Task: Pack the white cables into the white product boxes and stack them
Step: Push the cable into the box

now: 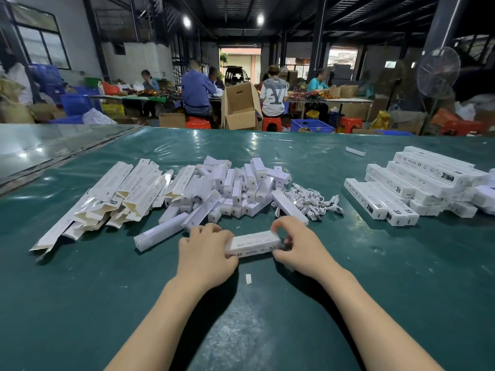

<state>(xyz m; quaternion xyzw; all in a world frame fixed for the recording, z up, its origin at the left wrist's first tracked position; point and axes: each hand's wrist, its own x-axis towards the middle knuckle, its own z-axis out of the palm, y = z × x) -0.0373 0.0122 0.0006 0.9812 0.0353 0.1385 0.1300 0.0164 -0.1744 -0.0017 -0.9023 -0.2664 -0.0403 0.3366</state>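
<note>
– Holding what, those two hands?
– One long white cardboard product box, lying crosswise between them, printed side up, over the middle of the dark green tabletop, nearer the near edge than the far one. The left hand has its fingers curled round the box's left end. The right hand pinches the right end between thumb and bent fingers.
– Is the box resting on the tabletop?
– I cannot tell; it is at or just above it.
– And the cables?
– A loose heap of coiled white cables lies beyond the right hand, toward the far edge. Just left of it, and touching it, is a jumbled pile of white boxed parts.
– Anything further left?
– A spread of flat, unfolded white cartons with open flaps, toward the left edge. One long white closed box lies slanted just beyond the left hand.
– Finished ones?
– A layered stack of closed white product boxes sits by the right edge, well apart from the hands.
– Small things?
– A little white paper scrap lies just nearside of the held box.
</note>
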